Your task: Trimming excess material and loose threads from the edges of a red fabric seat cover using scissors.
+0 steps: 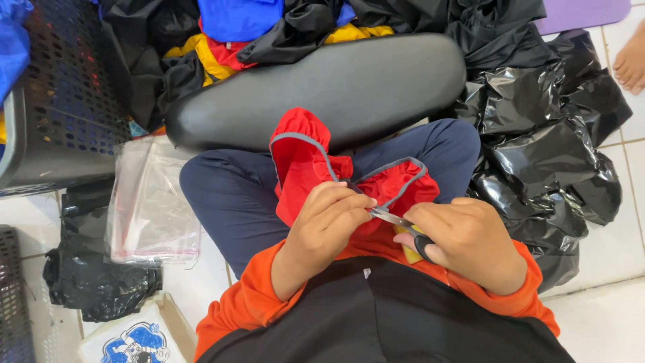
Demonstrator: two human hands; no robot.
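- Red garment [304,158] with grey trim is lying over the person's lap at centre frame, bunched.
- Black padded cushion [316,87] is sitting at 12 o'clock, touching the garment's top edge; little room there.
- Black plastic bags [551,148] are crowding 3 o'clock; clear plastic sleeves [151,202] are lying at 9 o'clock on the white tile floor [605,323].
- Black perforated basket [60,101] is standing at 10 o'clock, well apart.
- Left hand [326,222] is pinching the garment's lower edge, fingers closed on the cloth, at 6 o'clock of it.
- Right hand [463,242] is gripping small scissors [396,222], blades pointing at 10 o'clock, tips touching the fabric beside the left hand.
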